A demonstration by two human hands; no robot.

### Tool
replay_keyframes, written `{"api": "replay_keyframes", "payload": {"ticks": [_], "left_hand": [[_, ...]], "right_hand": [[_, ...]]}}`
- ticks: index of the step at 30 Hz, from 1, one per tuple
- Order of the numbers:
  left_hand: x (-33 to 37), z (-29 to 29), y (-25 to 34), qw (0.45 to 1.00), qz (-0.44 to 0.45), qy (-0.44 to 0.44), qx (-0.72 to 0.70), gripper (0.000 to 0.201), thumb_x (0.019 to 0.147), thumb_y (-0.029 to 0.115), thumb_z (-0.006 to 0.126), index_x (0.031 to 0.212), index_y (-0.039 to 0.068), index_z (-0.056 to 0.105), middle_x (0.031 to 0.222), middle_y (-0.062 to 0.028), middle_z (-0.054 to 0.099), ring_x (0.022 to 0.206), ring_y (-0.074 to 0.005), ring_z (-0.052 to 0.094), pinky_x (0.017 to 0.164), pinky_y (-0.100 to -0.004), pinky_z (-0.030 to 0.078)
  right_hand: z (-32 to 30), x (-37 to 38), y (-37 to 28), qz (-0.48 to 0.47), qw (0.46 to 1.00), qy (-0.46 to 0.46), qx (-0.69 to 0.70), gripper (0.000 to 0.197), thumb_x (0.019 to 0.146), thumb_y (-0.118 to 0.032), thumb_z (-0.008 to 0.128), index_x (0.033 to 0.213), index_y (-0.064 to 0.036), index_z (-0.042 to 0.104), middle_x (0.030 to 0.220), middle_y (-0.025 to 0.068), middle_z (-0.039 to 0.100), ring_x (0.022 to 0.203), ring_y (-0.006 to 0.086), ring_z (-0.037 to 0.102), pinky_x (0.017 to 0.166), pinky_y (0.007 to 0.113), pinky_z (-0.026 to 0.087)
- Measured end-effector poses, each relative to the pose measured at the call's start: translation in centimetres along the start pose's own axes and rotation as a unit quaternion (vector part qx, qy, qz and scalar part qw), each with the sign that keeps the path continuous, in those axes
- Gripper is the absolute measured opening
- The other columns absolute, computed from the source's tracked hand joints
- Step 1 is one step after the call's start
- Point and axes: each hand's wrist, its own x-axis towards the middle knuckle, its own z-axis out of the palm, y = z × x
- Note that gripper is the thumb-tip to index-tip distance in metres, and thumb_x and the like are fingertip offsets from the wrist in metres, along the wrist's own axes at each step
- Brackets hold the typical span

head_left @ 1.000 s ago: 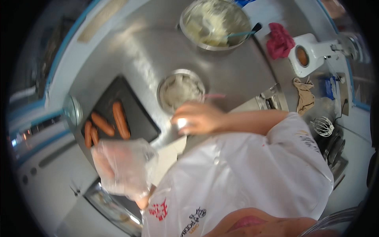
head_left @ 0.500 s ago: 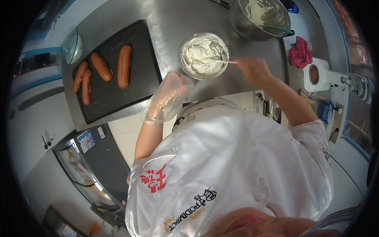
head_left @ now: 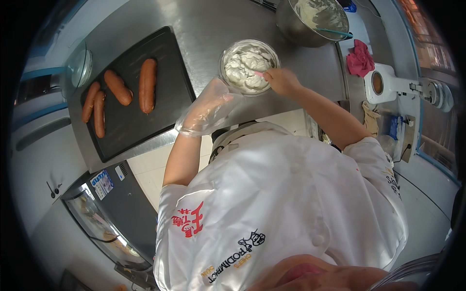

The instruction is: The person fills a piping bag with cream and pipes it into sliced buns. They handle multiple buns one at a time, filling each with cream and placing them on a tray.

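Observation:
A clear bowl (head_left: 221, 72) of white cream (head_left: 248, 62) stands on the steel table in front of me. My right hand (head_left: 285, 82) is closed round the pink handle of a spatula (head_left: 259, 74), whose blade is sunk in the cream. A loose transparent plastic glove covers my left hand (head_left: 212, 103). Its fingers are bent against the bowl's near left side, though the glove's folds partly blur them. To the left, a dark baking tray (head_left: 167, 92) carries several long brown rolls (head_left: 148, 86), some of which look split lengthwise.
At the far right stands a large metal mixing bowl (head_left: 286, 29) with cream residue and a teal-handled tool (head_left: 335, 33). Beside it lie a pink cloth (head_left: 360, 58) and a white appliance (head_left: 380, 86). A glass bowl (head_left: 80, 65) sits past the tray's left end.
My right hand has moved left and nearer the bowl, taking the spatula deeper into the cream. My left hand has shifted slightly up along the bowl's side. The whole view has shifted a little.

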Motion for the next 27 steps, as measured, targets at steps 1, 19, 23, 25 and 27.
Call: {"api": "replay_keyframes", "payload": {"ticks": [1, 19, 23, 25, 27], "left_hand": [[0.1, -0.7, -0.8, 1.000, -0.003, -0.016, 0.004, 0.062, 0.069, 0.050, 0.077, 0.091, -0.005, 0.057, 0.081, -0.0062, 0.057, 0.072, -0.0120, 0.054, 0.059, -0.0259, 0.042], [-3.5, -0.4, 2.8, 0.975, 0.073, 0.192, 0.085, 0.069, 0.069, 0.024, 0.083, 0.120, -0.001, 0.044, 0.110, -0.0074, 0.051, 0.106, -0.0180, 0.049, 0.095, -0.0317, 0.040], [-1.8, 1.8, 5.5, 0.932, 0.181, 0.248, 0.191, 0.079, 0.064, 0.014, 0.084, 0.125, -0.005, 0.038, 0.113, -0.0120, 0.053, 0.107, -0.0208, 0.053, 0.094, -0.0330, 0.044], [-1.0, 2.7, 7.0, 0.900, 0.237, 0.277, 0.238, 0.085, 0.061, 0.010, 0.084, 0.128, -0.008, 0.035, 0.114, -0.0143, 0.054, 0.108, -0.0222, 0.055, 0.094, -0.0336, 0.046], [-0.8, 3.9, 9.3, 0.896, 0.270, 0.262, 0.237, 0.087, 0.059, 0.005, 0.085, 0.129, -0.009, 0.034, 0.113, -0.0146, 0.055, 0.102, -0.0210, 0.058, 0.090, -0.0325, 0.049]], "right_hand": [[0.5, 0.1, 0.1, 0.002, 0.999, -0.015, 0.041, 0.038, 0.096, -0.033, 0.044, 0.089, -0.0042, 0.067, 0.086, 0.0168, 0.068, 0.079, 0.0344, 0.065, 0.071, 0.047, 0.049], [-2.8, -7.7, -5.3, -0.005, 0.881, 0.092, 0.464, 0.021, 0.098, -0.018, 0.050, 0.105, -0.0047, 0.064, 0.066, -0.0016, 0.045, 0.059, 0.0074, 0.042, 0.053, 0.024, 0.033], [-4.6, -9.3, -8.8, -0.160, 0.881, 0.317, 0.313, 0.019, 0.095, -0.009, 0.054, 0.111, -0.0054, 0.064, 0.072, 0.0051, 0.052, 0.061, 0.0153, 0.050, 0.057, 0.029, 0.041], [-6.0, -10.5, -10.2, -0.158, 0.897, 0.342, 0.230, 0.023, 0.092, -0.007, 0.056, 0.114, -0.0072, 0.064, 0.075, 0.0068, 0.054, 0.062, 0.0189, 0.053, 0.057, 0.032, 0.043], [-6.9, -11.2, -10.8, -0.170, 0.903, 0.360, 0.164, 0.029, 0.090, -0.006, 0.058, 0.118, -0.0091, 0.063, 0.077, 0.0066, 0.054, 0.063, 0.0208, 0.054, 0.056, 0.033, 0.044]]}}
